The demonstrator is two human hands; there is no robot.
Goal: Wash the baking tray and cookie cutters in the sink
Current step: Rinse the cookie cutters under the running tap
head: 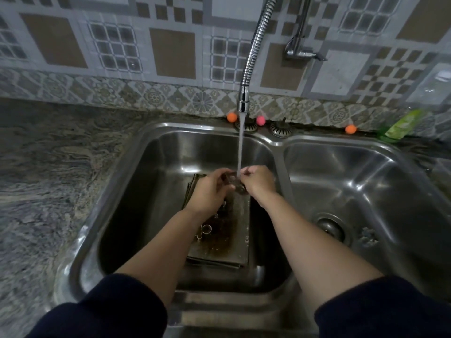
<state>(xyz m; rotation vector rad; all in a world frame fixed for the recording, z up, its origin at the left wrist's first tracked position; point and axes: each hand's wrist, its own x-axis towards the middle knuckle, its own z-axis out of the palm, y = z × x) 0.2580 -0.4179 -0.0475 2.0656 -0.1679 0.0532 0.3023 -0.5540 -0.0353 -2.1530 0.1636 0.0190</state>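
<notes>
**Steel cutter under the tap, tray not yet clean**

Steel cookie cutter, small and dark with water, sits between both hands under the stream from the chrome flexible faucet. The left hand and right hand each pinch it with curled fingers. Below them, the rectangular metal baking tray lies flat in the left basin of the stainless double sink, brown residue still on it, with another wire cutter resting there. By my reading, most washing remains.

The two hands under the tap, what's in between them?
In the head view, a small metal cookie cutter sits between the left hand and right hand, pinched by both, with the water stream falling onto it.
</notes>
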